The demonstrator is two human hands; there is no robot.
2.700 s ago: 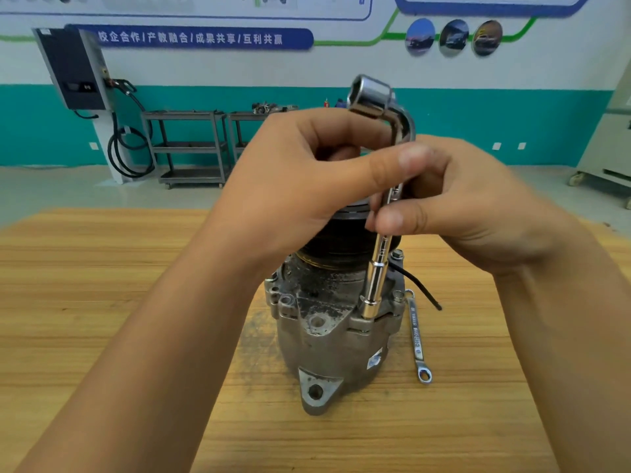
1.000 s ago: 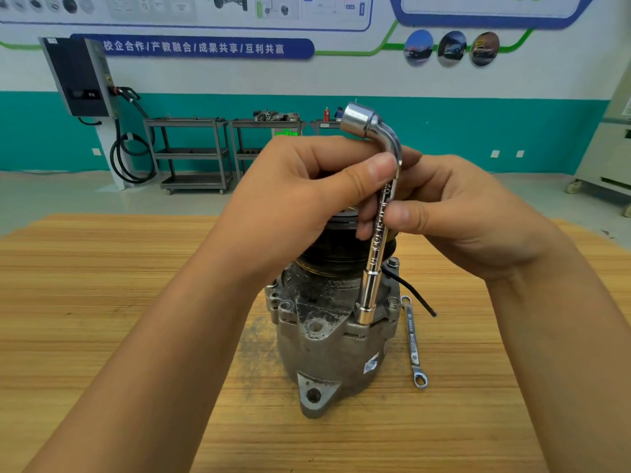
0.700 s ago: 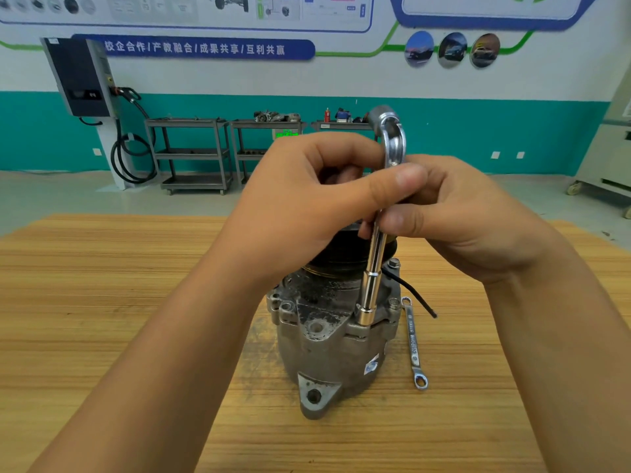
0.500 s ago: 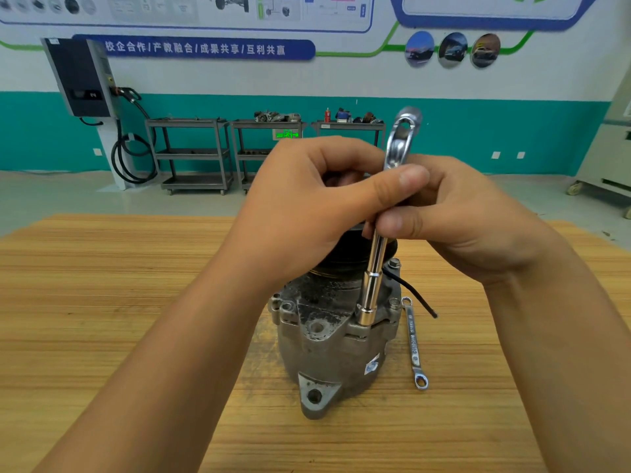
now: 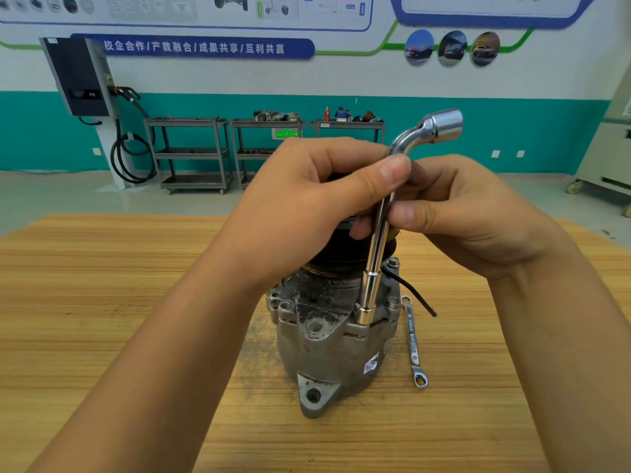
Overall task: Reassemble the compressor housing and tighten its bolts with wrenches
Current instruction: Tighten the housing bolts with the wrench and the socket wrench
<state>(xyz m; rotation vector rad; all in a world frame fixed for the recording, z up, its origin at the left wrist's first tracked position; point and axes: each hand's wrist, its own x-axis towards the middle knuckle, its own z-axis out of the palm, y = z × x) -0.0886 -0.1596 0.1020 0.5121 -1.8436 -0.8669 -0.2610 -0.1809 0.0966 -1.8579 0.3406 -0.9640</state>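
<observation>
- The left hand (image 5: 307, 206) pinches the wrench (image 5: 377, 247) between thumb and fingers just under its bend. The right hand (image 5: 478, 220) nips the shaft just below that. I judge this a light fingertip hold for spinning a bolt down fast, not for final torque.
- The wrench stands nearly upright beneath both hands, its lower socket seated on the compressor (image 5: 327, 339) flange. Its bent upper socket points right, above the right hand.
- The compressor stands on end on the table (image 5: 102, 302), directly under the hands, probably so the bolts face up.
- Its body is dull, grimy cast metal with lugs. The wrench is polished, round chrome.
- 1 bolt (image 5: 393, 262) shows under the right hand.
- A flat spanner (image 5: 414, 343) lies below the right hand, just beside the compressor, likely kept in reach.
</observation>
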